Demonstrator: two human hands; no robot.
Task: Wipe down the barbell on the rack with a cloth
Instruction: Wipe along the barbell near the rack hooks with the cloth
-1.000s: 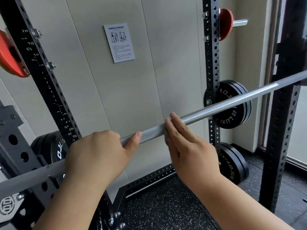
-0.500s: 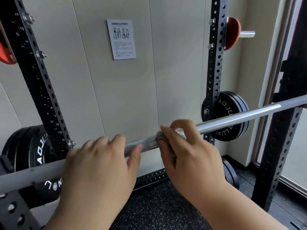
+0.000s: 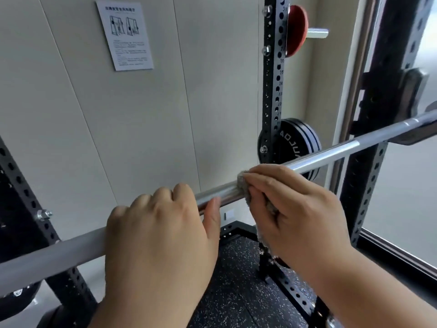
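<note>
Grey cloth (image 3: 246,185) is sitting bunched in the right grip (image 3: 295,209), which is pinching it around the bar (image 3: 331,152) lying across the rack (image 3: 272,91), while the left grip (image 3: 160,233) is clasping the bar just beside it; bare fingers are risking smearing the steel, or the wad slipping free.

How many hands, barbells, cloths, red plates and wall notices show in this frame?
hands: 2 (left hand, right hand)
barbell: 1
cloth: 1
red plate: 1
wall notice: 1
Total: 6
</note>
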